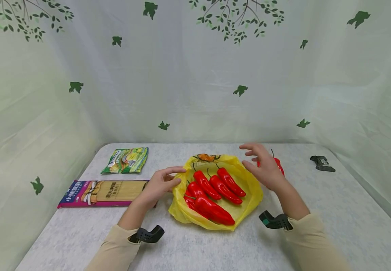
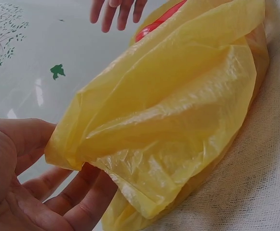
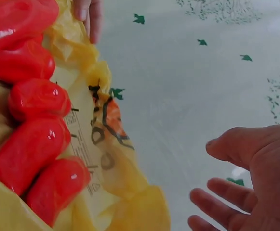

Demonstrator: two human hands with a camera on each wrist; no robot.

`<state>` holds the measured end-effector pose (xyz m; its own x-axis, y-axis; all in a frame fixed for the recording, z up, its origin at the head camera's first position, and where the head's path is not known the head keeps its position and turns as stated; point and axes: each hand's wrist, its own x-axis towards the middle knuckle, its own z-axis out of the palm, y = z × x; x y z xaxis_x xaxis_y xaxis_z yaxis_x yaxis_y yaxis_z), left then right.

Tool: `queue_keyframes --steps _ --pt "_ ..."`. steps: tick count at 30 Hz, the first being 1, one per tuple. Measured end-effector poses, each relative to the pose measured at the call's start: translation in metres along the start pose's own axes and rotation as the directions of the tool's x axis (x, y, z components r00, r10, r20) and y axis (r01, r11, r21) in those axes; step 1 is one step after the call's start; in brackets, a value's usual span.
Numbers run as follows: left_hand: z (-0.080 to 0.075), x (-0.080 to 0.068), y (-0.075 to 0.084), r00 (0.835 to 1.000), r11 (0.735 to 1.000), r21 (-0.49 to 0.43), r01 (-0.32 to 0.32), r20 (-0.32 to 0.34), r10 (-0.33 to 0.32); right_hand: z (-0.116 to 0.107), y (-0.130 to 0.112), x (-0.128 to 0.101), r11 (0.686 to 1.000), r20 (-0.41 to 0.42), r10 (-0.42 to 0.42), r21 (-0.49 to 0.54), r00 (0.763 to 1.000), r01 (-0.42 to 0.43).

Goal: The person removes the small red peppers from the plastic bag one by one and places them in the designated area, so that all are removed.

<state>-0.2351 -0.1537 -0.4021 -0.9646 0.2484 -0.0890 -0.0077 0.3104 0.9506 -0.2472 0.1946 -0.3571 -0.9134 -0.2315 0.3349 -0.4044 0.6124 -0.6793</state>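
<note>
A yellow plastic bag (image 1: 254,201) lies spread open on the table with several long red peppers (image 1: 229,182) inside it. My left hand (image 1: 161,184) holds the bag's left rim between thumb and fingers. In the left wrist view the yellow film (image 2: 178,106) rises from that hand (image 2: 43,187) and hides the thumb tip. Beyond the bag's right rim, my right hand (image 1: 263,167) is raised with its fingers spread and nothing in them. Behind this hand, partly hidden by it, is another red pepper (image 1: 278,165) outside the bag.
Left of the bag lies a long noodle packet (image 1: 114,192), with a green and yellow snack bag (image 1: 127,160) behind it. A small black wrapped packet (image 1: 322,163) is at the far right. A leaf-patterned curtain (image 1: 195,105) stands behind the table.
</note>
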Motion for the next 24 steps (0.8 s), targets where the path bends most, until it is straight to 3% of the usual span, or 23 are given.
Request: queue_keyframes --steps 5,16,20,24 --pt "0.0 0.001 0.0 1.0 1.0 -0.003 -0.006 0.001 0.006 0.01 -0.007 -0.002 0.999 0.085 -0.023 0.026 0.996 0.021" --pt "-0.002 0.001 -0.001 0.999 0.999 -0.005 -0.035 0.02 0.035 0.027 -0.02 -0.007 0.994 0.169 -0.094 0.078 0.981 0.082" --pt "-0.002 0.001 -0.003 0.999 0.999 -0.003 -0.045 0.026 0.045 0.031 -0.022 -0.008 0.993 0.239 -0.09 0.094 0.967 0.069" --pt "-0.002 0.001 -0.003 0.999 0.999 -0.004 -0.037 0.021 0.037 0.036 -0.023 -0.009 0.991 0.334 -0.104 0.112 0.937 0.069"
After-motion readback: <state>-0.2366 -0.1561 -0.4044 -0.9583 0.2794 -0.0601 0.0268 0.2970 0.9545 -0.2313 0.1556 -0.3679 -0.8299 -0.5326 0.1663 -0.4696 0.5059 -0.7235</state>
